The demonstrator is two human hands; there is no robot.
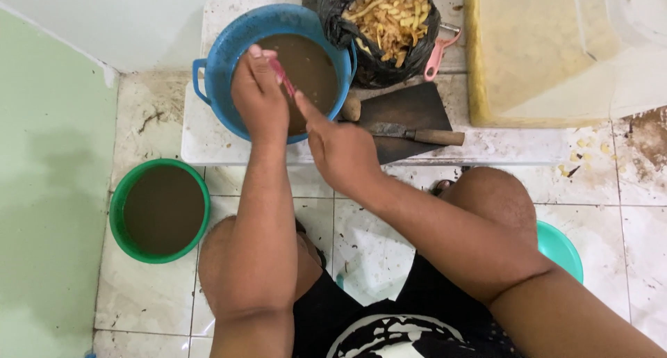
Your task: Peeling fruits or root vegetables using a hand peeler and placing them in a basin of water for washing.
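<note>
You grip a thin pink tool (283,76) in your left hand (260,94) over the blue basin (222,52) of murky water, while your right hand (340,146), index finger extended and holding nothing, reaches toward it.

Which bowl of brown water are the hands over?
The blue basin on the raised step. Both the left hand and right hand are over it. The green bowl sits lower on the floor, untouched.

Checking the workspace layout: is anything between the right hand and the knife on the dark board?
Nothing visible: the right hand is over the board's left edge, and the knife lies just right of it on bare cutting board.
</note>
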